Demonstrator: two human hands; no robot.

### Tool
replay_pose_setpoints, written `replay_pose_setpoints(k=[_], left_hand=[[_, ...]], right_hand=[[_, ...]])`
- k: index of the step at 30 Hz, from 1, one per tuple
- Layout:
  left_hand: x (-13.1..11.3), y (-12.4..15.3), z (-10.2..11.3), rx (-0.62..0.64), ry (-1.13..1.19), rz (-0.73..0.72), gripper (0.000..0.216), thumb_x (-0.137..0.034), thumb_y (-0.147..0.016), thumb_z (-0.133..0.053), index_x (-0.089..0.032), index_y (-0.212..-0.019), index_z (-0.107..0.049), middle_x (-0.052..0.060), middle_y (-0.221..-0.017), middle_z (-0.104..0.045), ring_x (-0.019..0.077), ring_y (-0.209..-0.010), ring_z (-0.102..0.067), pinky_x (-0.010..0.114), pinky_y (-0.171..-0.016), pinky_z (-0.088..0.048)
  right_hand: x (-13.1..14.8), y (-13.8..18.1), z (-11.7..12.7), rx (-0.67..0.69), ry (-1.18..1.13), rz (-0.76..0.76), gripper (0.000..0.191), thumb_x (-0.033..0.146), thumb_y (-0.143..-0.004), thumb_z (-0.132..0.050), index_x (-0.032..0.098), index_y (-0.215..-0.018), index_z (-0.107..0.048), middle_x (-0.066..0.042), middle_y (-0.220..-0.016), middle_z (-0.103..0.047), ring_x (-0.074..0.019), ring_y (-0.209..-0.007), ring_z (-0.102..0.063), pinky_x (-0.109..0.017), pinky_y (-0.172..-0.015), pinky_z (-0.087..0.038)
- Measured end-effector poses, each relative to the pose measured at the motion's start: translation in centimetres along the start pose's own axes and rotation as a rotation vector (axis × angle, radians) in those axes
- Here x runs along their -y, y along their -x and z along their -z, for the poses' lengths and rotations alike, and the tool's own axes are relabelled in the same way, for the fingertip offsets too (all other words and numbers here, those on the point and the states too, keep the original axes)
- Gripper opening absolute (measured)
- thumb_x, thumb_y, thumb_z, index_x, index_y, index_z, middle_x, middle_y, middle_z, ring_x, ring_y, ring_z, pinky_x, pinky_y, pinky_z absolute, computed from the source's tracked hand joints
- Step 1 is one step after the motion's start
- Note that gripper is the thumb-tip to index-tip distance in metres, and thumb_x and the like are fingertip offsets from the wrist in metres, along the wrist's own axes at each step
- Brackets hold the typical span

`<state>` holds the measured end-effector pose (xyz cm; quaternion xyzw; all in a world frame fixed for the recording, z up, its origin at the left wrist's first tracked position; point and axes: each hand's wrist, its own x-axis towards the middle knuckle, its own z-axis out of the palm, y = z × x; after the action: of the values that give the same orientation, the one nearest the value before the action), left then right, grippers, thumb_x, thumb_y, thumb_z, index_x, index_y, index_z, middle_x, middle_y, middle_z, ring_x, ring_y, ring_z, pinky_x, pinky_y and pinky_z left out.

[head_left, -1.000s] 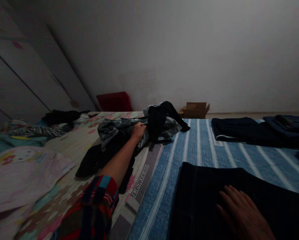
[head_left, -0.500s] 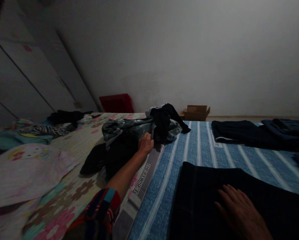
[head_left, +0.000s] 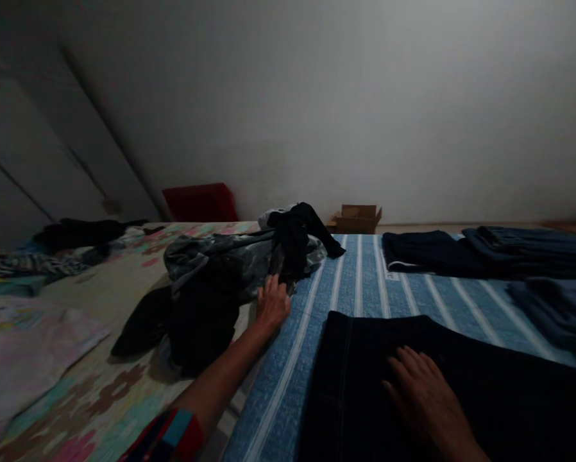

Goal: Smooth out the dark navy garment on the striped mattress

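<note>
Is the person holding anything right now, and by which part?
Nothing is clearly held. The left hand touches the near edge of the clothes pile, grip unclear; the right hand lies flat and open on the dark garment.

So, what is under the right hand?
The right hand lies flat on a dark garment spread over the blue striped sheet. Whatever lies beneath the garment itself is hidden.

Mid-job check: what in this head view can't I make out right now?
Head view, dim throughout.
Left hand: fingertips sink into the clothes pile, so any grip is hidden.
Dark garment under the right hand: cut off by the bottom edge; type unclear in the dimness.
Cardboard box: contents hidden by its walls.
Folded clothes at the right edge: blurred.
</note>
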<state>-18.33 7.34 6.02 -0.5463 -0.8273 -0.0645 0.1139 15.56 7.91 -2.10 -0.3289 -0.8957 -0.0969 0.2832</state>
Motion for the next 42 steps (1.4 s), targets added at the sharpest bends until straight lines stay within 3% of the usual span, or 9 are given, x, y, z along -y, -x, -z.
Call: replay_pose_setpoints(k=[8,16,22,26,42], left_hand=[[-9.0,4.0,-0.9,-0.004,0.313,-0.438,0.032,-0.014,-0.079,-0.045,-0.015,-0.108,-0.058,0.015,-0.135,-0.049,0.0269,-0.131,-0.036,0.045,-0.107,-0.033],[-15.5,7.3,1.1,0.031,0.535,-0.604,0.027,-0.024,-0.086,-0.043,-0.02,-0.107,-0.059,0.01,-0.135,-0.05,0.0245,-0.132,-0.036,0.046,-0.107,-0.035],[-15.9,8.3,-0.8,0.215,0.562,-0.528,0.037,-0.038,-0.091,-0.039,-0.017,-0.116,-0.058,0.012,-0.135,-0.05,0.025,-0.13,-0.038,0.046,-0.106,-0.035],[-15.4,7.9,-1.7,0.247,0.559,-0.53,0.04,-0.04,-0.093,-0.036,-0.019,-0.12,-0.056,0.011,-0.136,-0.049,0.0236,-0.131,-0.038,0.045,-0.107,-0.033],[-15.8,8.3,-0.6,0.362,0.449,-0.568,0.047,-0.042,-0.095,-0.028,-0.017,-0.129,-0.049,0.013,-0.146,-0.034,0.0252,-0.137,-0.024,0.048,-0.109,-0.025]], right_hand=[[0.7,-1.4,1.0,0.057,-0.071,-0.138,0.02,0.026,-0.083,-0.056,0.02,-0.102,-0.058,-0.01,-0.113,-0.061,-0.0276,-0.112,-0.053,-0.046,-0.098,-0.038],[0.6,-1.5,0.8,0.068,-0.108,-0.162,0.022,0.027,-0.082,-0.057,0.019,-0.103,-0.06,-0.01,-0.115,-0.061,-0.0265,-0.113,-0.052,-0.044,-0.101,-0.035],[0.7,-1.5,0.8,0.061,-0.112,-0.163,0.025,0.024,-0.084,-0.054,0.017,-0.108,-0.06,-0.01,-0.116,-0.061,-0.0241,-0.114,-0.051,-0.041,-0.103,-0.034],[0.6,-1.5,0.8,0.061,-0.125,-0.161,0.022,0.026,-0.083,-0.056,0.018,-0.103,-0.062,-0.009,-0.116,-0.061,-0.0246,-0.113,-0.052,-0.042,-0.102,-0.035],[0.8,-1.8,1.4,0.07,-0.122,-0.174,0.023,0.023,-0.081,-0.056,0.017,-0.102,-0.063,-0.01,-0.113,-0.063,-0.0254,-0.111,-0.054,-0.043,-0.101,-0.037]])
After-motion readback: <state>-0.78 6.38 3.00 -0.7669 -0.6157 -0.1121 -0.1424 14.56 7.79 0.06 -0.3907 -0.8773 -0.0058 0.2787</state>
